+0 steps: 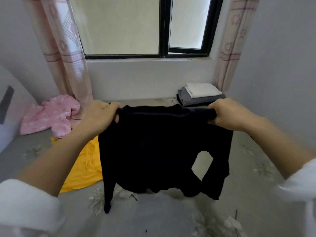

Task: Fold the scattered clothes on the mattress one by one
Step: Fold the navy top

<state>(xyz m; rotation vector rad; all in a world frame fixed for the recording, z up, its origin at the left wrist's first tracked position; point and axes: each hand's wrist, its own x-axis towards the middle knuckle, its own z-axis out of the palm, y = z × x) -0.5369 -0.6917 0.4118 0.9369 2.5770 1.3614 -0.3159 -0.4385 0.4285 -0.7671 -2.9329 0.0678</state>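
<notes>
A black long-sleeved top (153, 151) hangs in the air above the grey flowered mattress (162, 219). My left hand (100, 115) grips its left shoulder and my right hand (229, 115) grips its right shoulder, stretching the upper edge flat. One sleeve dangles at the lower left, its tip about level with the mattress; the other is doubled up at the lower right. A yellow garment (85, 166) lies crumpled on the mattress behind the top, partly hidden by it. A pink patterned garment (49, 115) lies in a heap at the far left.
A pile of folded clothes (201, 94), white on grey on black, sits at the far right corner under the window (145, 28). Pink curtains (65, 48) hang at both sides. Grey walls close in left and right.
</notes>
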